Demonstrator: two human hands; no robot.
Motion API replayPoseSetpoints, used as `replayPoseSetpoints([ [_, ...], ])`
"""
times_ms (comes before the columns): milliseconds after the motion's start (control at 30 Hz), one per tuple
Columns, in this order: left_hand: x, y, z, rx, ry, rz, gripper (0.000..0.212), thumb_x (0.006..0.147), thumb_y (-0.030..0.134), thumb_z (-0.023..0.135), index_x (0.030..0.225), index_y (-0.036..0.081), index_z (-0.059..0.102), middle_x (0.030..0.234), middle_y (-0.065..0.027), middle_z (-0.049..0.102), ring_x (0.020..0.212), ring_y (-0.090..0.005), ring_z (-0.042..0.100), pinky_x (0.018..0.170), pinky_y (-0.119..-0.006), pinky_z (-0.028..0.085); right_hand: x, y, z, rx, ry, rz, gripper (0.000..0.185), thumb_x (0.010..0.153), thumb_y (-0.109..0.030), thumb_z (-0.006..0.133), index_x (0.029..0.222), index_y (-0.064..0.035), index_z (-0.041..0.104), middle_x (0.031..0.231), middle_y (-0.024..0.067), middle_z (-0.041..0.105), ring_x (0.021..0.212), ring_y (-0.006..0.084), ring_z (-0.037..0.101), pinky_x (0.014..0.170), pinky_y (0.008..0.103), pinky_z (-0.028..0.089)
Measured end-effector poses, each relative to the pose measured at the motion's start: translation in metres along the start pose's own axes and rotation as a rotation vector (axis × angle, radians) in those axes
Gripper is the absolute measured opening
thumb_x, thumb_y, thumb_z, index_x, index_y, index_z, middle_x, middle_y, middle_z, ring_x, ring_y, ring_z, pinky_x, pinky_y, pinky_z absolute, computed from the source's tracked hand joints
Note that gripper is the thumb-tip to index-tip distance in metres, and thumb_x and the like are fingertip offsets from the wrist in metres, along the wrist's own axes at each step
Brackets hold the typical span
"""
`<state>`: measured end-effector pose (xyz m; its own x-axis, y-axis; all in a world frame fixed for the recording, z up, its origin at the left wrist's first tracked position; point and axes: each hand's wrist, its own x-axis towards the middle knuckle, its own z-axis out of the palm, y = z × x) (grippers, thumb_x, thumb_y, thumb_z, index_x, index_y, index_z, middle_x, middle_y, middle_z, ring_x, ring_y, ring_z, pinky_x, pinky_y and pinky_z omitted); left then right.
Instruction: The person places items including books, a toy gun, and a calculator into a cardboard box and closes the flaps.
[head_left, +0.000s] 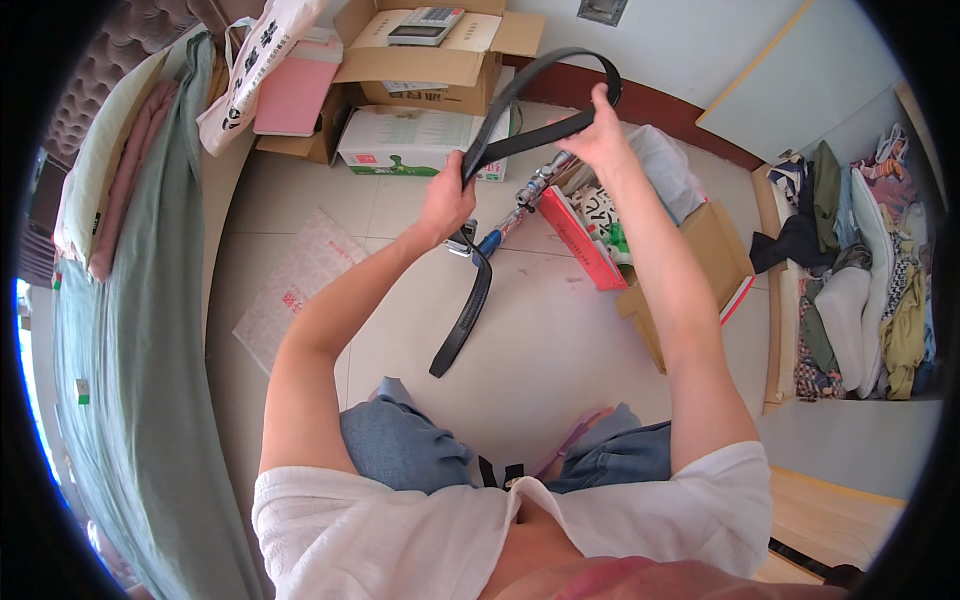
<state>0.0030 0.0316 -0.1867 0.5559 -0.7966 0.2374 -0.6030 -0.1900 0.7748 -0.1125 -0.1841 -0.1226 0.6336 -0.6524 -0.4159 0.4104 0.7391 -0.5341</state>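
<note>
A black belt (537, 142) is looped in the air in front of me. My left hand (448, 196) grips it near the metal buckle (460, 240), and one end of the strap hangs down below that hand. The upper part of the loop rests against my right hand (596, 135), with the strap between thumb and fingers. Behind the belt, a metal and blue rod-like item (517, 211) stands or lies at a slant; how it is supported is hidden. Close to my right forearm is a red open box (581, 240) holding a patterned item and green-capped things.
A white and green carton (412, 139) and an open cardboard box (420, 67) with a calculator (425, 26) are at the back. A printed plastic sheet (300, 289) lies on the tiles. Left is a bed (150, 375); right, a cabinet holds folded clothes (855, 285).
</note>
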Motion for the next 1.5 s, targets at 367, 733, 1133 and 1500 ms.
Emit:
replayPoseSetpoints([
  [367,-0.016,0.033,-0.010,0.576,-0.296,0.136,0.031,0.076,0.002,0.049,0.104,0.002,0.037,0.082,-0.0222,0.055,0.071,-0.0404,0.057,0.059,-0.046,0.047,-0.051,0.024,0.044,-0.129,0.077,-0.063,0.105,0.059,-0.084,0.038,0.127,-0.0045,0.025,0.127,0.0224,0.027,0.106,0.0431,0.040,0.090,0.0652,0.022],
  [733,-0.008,0.002,-0.034,0.360,-0.029,0.019,0.023,0.071,0.011,0.056,0.093,0.006,0.054,0.091,-0.0177,0.058,0.084,-0.0357,0.057,0.071,-0.043,0.046,-0.011,0.021,0.007,-0.067,0.090,-0.028,0.016,0.091,-0.020,0.046,0.083,-0.0057,0.043,0.061,0.0046,0.046,0.047,0.0154,0.046,0.055,0.0345,0.046],
  [1133,-0.010,0.002,-0.038,-1.286,0.172,-0.302,0.013,0.091,0.028,0.044,0.096,0.016,0.046,0.111,-0.0053,0.050,0.101,-0.0157,0.050,0.089,-0.037,0.040,-0.063,0.097,0.012,-0.368,-0.188,0.492,0.047,0.070,-0.054,0.064,0.084,-0.0106,0.054,0.073,0.0008,0.058,0.059,0.0138,0.056,0.056,0.0281,0.053],
  [1500,-0.037,0.037,-0.010,-1.237,0.003,-0.058,0.019,0.093,0.024,0.041,0.106,0.011,0.041,0.133,-0.0092,0.035,0.116,-0.0196,0.042,0.097,-0.033,0.037,-0.074,0.089,0.041,0.071,-0.192,0.194,0.038,0.078,-0.043,0.062,0.089,-0.0084,0.049,0.092,0.0115,0.053,0.083,0.0278,0.056,0.080,0.0439,0.048],
])
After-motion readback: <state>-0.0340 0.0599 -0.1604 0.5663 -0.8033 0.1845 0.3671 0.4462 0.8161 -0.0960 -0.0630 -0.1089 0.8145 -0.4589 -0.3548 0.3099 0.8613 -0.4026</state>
